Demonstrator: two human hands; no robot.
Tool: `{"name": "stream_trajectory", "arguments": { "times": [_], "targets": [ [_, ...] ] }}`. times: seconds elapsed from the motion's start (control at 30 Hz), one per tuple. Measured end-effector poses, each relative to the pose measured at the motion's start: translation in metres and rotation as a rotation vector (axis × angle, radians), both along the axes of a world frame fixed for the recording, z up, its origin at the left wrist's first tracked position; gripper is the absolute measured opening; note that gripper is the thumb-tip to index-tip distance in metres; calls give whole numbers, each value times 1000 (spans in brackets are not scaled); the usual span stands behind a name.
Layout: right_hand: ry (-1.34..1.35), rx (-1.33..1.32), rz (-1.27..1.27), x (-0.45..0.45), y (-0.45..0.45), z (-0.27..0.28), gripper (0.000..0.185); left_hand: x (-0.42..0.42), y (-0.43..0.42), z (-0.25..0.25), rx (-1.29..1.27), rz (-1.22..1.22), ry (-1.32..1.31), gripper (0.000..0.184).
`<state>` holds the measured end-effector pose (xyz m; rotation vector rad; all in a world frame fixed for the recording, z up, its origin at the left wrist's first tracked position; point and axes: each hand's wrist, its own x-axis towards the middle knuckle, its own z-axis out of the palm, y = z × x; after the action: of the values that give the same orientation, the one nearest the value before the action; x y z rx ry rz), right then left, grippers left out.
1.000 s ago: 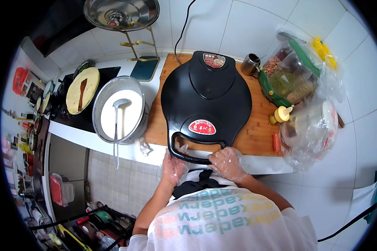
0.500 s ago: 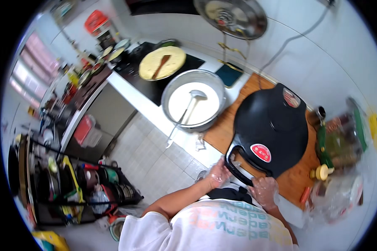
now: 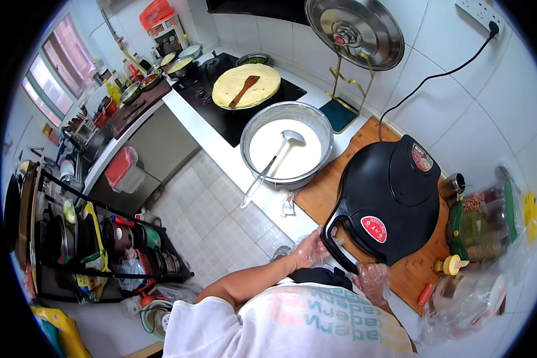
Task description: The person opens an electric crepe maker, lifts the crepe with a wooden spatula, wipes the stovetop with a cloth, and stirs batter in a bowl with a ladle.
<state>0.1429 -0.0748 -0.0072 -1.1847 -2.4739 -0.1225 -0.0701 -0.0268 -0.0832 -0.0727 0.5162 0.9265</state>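
A black electric griddle [image 3: 373, 185] with a round lid lies closed on the wooden board, its loop handle towards me. Both of my hands wear clear plastic gloves. My left hand [image 3: 311, 249] is closed at the left end of the handle [image 3: 335, 253], its fingertips partly hidden behind it. Around the right end of that handle my right hand [image 3: 373, 280] is closed. Left of the griddle stands a metal pot [image 3: 250, 134] of white batter, with a ladle [image 3: 292, 138] resting in it.
On the black cooktop [image 3: 206, 113] lies a stack of pale flatbreads [image 3: 265, 83] with a wooden spatula [image 3: 245, 89] on top. Jars [image 3: 483, 221] and a yellow-capped bottle [image 3: 450, 264] border the wooden board [image 3: 316, 200] at right. A power cord [image 3: 426, 77] runs up the wall.
The camera view has tilted and steadied, so the scene sits slightly differently in frame. Both hands stay at the griddle handle, and the lid remains down.
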Motion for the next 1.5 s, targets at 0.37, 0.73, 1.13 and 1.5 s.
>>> {"name": "stream_trajectory", "arguments": {
  "times": [0.37,0.73,1.13,1.5],
  "targets": [
    [-126,-186,-88,3,-4,-17,39,-1,0,-6,11,-4,-88,45],
    [-104,-54,-41,5,-7,-18,29,-1,-3,-18,93,-25,-151,44],
    [-37,79,-39,-3,-4,-13,23,-2,-2,-19,40,-23,-127,38],
    [11,110,-21,-3,-4,-14,26,-3,-4,-3,31,-8,-141,43]
  ]
}}
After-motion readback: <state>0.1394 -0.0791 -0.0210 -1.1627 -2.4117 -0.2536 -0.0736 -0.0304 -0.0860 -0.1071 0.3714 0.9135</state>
